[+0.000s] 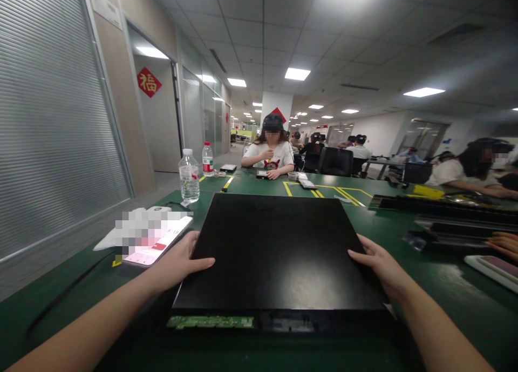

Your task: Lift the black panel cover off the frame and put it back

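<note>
- Panel (275,248), black, flat and rectangular, lies face-on before the wearer, over the near part of the green worktop (477,302); whether its underside touches that surface cannot be told.
- Left hand (178,261) grips the panel's left edge, thumb laid on the upper face, the other fingers curled at the side and mostly hidden.
- Right hand (378,264) grips the right edge in much the same way, thumb tip on the upper face, fingers partly out of sight behind the rim.
- Green circuit board (210,322), long and narrow, shows along the left part of the panel's near edge.
- Smartphone (165,242) with a lit screen lies just beside the left hand, partly blurred out, with a white packet (111,234) next to it; a black cable (68,291) runs across the worktop nearby.
- Clear water bottle (189,177) with a white cap stands beyond the phone; a red-capped bottle (208,160) stands farther back.
- Seated person (272,150) in a white top is at the far side of the worktop, near yellow tape lines (287,189).
- Long black strips (449,204) lie to the right, and another person's hand (505,245) shows at the frame's right edge.
</note>
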A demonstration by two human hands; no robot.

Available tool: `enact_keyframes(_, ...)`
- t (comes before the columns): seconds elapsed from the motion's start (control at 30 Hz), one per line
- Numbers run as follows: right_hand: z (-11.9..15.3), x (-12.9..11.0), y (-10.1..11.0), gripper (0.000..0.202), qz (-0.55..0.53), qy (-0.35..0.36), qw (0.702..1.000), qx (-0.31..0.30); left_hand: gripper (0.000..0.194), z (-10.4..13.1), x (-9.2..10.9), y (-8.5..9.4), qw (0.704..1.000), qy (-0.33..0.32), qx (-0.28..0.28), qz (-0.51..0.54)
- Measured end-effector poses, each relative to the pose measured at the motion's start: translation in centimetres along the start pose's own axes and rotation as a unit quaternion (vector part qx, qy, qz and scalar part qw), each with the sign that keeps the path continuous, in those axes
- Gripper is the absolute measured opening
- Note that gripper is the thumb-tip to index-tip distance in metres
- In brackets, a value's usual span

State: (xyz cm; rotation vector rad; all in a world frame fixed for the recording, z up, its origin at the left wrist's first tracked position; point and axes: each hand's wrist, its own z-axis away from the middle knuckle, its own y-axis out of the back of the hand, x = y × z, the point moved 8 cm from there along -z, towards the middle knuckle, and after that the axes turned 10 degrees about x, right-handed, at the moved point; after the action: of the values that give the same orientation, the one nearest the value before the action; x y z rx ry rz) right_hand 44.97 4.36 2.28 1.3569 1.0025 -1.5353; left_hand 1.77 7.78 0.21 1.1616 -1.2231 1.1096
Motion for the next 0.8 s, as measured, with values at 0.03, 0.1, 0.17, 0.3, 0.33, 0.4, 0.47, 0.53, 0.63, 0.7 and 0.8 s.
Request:
enact_keyframes(0.03,-0.1,0.0,0.0,0.064,0.003,0.008,1.000,0.003,0.055,0.0,0.1,0.0,1.000,-0.001,0.001,-0.003)
enact_keyframes(0.1,-0.4,0.1,0.0,0.062,0.007,0.021,1.000,0.001,0.055,-0.1,0.2,-0.1,1.000,-0.006,0.003,-0.010)
enact_keyframes(0.17,-0.7,0.4,0.1,0.061,0.008,0.030,1.000,-0.003,0.055,-0.1,0.4,-0.2,1.000,-0.009,0.004,-0.015)
enact_keyframes(0.3,-1.2,0.8,0.4,0.058,0.019,0.035,0.999,0.000,0.055,-0.1,0.3,0.0,1.000,-0.009,0.011,-0.017)
enact_keyframes(0.33,-1.3,0.8,0.4,0.056,0.022,0.037,0.999,-0.001,0.055,-0.1,0.3,0.0,1.000,-0.008,0.009,-0.015)
enact_keyframes(0.4,-1.3,0.7,0.4,0.055,0.028,0.044,0.999,-0.004,0.055,-0.1,0.1,0.0,1.000,-0.006,0.009,-0.013)
enact_keyframes(0.47,-1.3,0.6,0.5,0.056,0.035,0.047,0.998,-0.002,0.056,-0.1,0.1,0.0,1.000,-0.006,0.010,-0.011)
enact_keyframes(0.53,-1.3,0.6,0.7,0.057,0.043,0.043,0.998,0.002,0.056,-0.1,0.2,0.0,1.000,-0.009,0.013,-0.007)
enact_keyframes(0.63,-1.4,0.8,1.0,0.052,0.058,0.035,0.998,0.003,0.056,-0.1,0.5,0.0,1.000,-0.011,0.023,-0.009)
enact_keyframes(0.7,-1.5,0.9,1.1,0.048,0.070,0.033,0.997,0.004,0.055,0.0,0.8,-0.1,0.999,-0.013,0.030,-0.018)
enact_keyframes(0.8,-1.5,0.7,1.2,0.045,0.089,0.041,0.995,0.016,0.055,0.0,0.9,-0.1,0.999,-0.018,0.028,-0.028)
